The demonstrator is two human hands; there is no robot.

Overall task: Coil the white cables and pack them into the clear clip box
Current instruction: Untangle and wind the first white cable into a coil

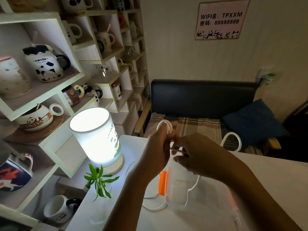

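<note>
My left hand [157,148] is raised over the white table and pinches a small coil of white cable [165,125] that loops above its fingers. My right hand [193,154] meets it from the right and grips the same cable just below the coil. From there the cable arcs out in a big loop [233,139] to the right, and another length [194,184] hangs down into the clear clip box [205,202] with orange latches [162,182], which sits under my forearms. More white cable [153,208] lies on the table left of the box.
A lit cylindrical lamp [96,139] and a small green plant [100,179] stand at the table's left edge [83,204]. Shelves of panda mugs [46,67] fill the left wall. A dark bench with a plaid cushion [200,125] and a blue pillow [251,122] lies beyond the table.
</note>
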